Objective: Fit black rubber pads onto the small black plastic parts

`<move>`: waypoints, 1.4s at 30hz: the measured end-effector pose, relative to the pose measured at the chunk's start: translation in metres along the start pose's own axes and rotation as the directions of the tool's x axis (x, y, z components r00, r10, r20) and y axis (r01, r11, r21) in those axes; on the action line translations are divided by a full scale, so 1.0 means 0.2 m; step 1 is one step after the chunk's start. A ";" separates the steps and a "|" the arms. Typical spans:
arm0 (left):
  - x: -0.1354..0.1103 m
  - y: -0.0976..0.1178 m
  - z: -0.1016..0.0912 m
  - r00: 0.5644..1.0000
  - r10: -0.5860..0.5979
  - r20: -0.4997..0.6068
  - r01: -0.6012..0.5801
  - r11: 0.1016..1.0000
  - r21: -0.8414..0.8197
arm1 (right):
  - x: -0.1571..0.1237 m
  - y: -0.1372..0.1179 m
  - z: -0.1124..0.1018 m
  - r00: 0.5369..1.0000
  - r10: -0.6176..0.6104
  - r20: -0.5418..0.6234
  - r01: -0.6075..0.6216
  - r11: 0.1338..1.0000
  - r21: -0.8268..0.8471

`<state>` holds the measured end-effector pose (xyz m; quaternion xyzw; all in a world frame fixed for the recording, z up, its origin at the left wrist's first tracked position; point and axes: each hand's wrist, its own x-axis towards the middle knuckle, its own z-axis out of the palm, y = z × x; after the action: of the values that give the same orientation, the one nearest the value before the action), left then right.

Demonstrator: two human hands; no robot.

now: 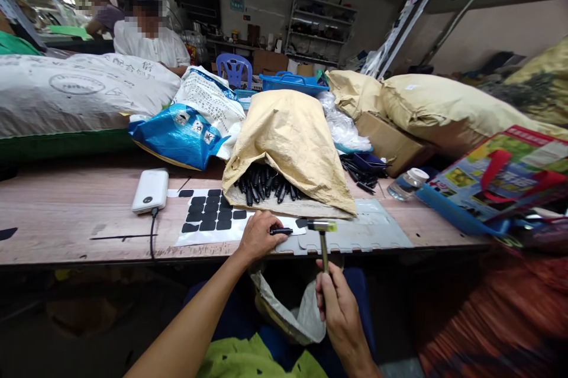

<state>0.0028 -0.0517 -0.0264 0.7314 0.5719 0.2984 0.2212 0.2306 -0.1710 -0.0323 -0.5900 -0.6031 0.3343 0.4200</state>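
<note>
My left hand (260, 235) pinches a short black pen-like piece (281, 231) that lies low over the table, its tip pointing right. Wrapped round the handle of a small hammer (324, 242), my right hand (339, 301) is closed near the table's front edge. The hammer's head, with a yellowish end, is just right of a small dark patch (302, 223) on the table. Behind my left hand, several similar black pieces (266, 183) spill from the mouth of a tan woven sack (288, 129).
A white sheet with black rounded pads (208, 212) lies left of my hands, beside a white power bank (150, 191) with a cable. A clear jar (408, 184) and a blue tray (461, 206) stand right. An open sack (290, 313) hangs below the edge. Two people sit beyond.
</note>
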 end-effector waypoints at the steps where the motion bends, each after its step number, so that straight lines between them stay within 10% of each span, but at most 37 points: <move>1: 0.00 0.00 0.00 1.000 -0.003 -0.001 0.003 1.000 0.002 | 0.00 0.00 0.01 0.999 -0.034 -0.015 0.033 0.997 -0.074; 11: 0.00 0.01 0.00 1.000 -0.029 -0.001 0.029 1.000 -0.005 | 0.06 -0.09 0.06 0.943 -0.333 -0.017 0.301 0.872 -0.385; 30: 0.00 0.01 0.00 1.000 -0.015 -0.013 0.015 1.000 -0.021 | 0.11 -0.11 0.06 0.961 -0.274 -0.035 0.235 0.878 -0.418; 42: -0.01 -0.04 -0.03 0.998 0.062 0.008 -0.060 0.979 -0.194 | 0.27 0.02 -0.10 0.911 -0.384 -0.150 0.137 0.625 -0.768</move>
<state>-0.0068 -0.0516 -0.0270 0.7256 0.5160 0.3542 0.2860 0.2521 -0.1186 -0.0216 -0.6577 -0.6948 -0.0996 0.2734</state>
